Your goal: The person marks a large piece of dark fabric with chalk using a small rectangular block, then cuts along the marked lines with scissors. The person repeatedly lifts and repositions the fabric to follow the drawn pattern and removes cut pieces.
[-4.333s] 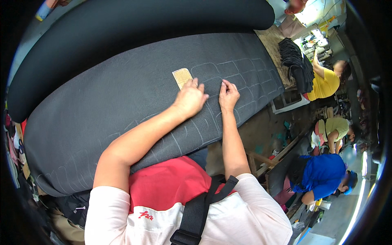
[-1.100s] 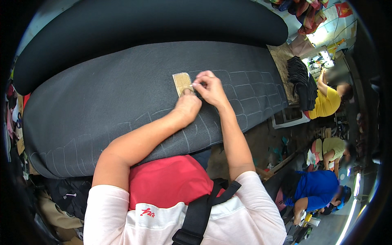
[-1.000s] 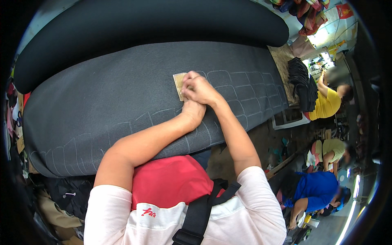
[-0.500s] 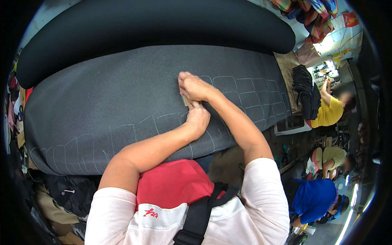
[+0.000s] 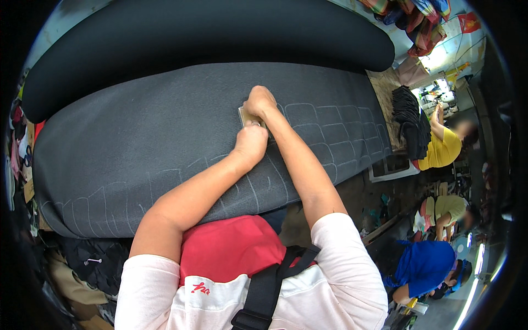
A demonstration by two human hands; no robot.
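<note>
Marked grey fabric (image 5: 165, 126) adjoins a black roll (image 5: 220, 33), people (image 5: 423, 261) at right.

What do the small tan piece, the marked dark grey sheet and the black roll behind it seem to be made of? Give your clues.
Small tan piece: perhaps stiff cardboard, judging by its colour and straight edge; it is largely covered.
Dark grey sheet: probably matt fabric, from its fine grain.
Black roll: smooth, dull, possibly fabric or rubbery sheeting; its even surface leaves this open.

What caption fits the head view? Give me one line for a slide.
Left hand and right hand at a tan card on dark grey cloth marked with pale outlines.
</note>
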